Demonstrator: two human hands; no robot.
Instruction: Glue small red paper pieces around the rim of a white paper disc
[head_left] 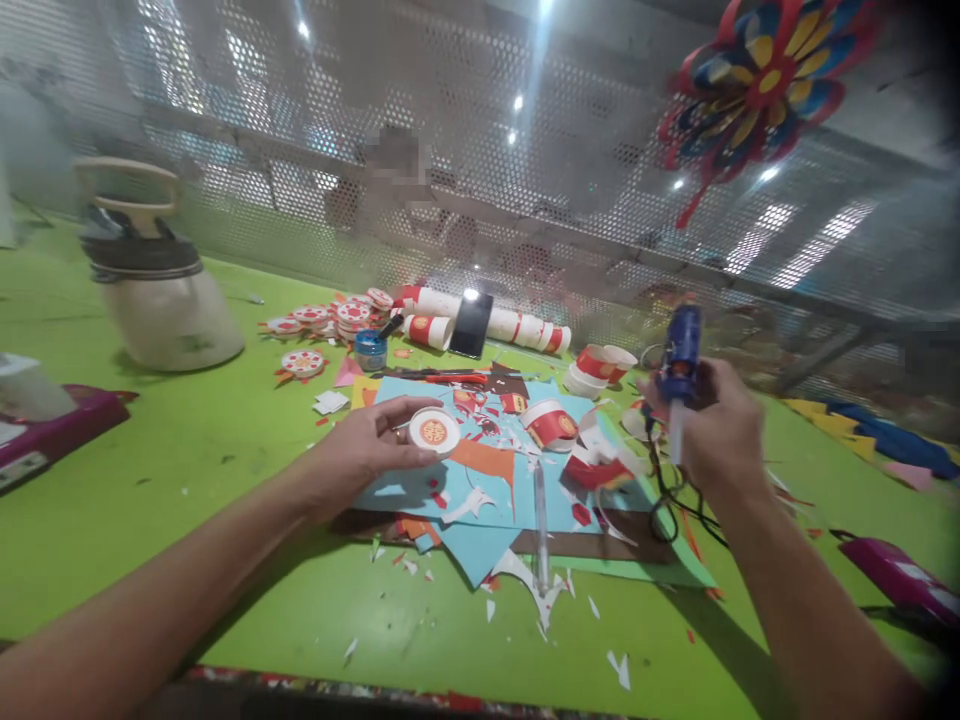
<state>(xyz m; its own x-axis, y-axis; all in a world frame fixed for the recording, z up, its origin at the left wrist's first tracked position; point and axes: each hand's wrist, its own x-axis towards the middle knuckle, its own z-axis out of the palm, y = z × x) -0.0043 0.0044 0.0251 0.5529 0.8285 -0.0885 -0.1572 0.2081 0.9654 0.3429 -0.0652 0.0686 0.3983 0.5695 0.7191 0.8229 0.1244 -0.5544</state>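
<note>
My left hand (375, 437) pinches a small white paper disc (434, 432) by its edge; an orange-red pattern fills its middle. In my right hand (724, 420) is a blue hot glue gun (683, 345), raised above the table, with a glue stick (676, 432) hanging from its back end. A black cord (664, 510) loops below it. Beneath both hands lie light blue paper sheets (409, 500) covered in red and white scraps. Cut red-and-white paper cup pieces (551, 425) rest on them, and a clear glue stick (541, 530) lies near the front.
Decorated discs (302, 363) are piled at the back left, beside a blue-lidded jar (370, 350). A phone (472, 323) leans on a row of stacked paper cups (517, 325). Scissors (457, 377) lie behind the sheets. A large kettle-like pot (161, 290) stands left, near a purple power strip (60, 430).
</note>
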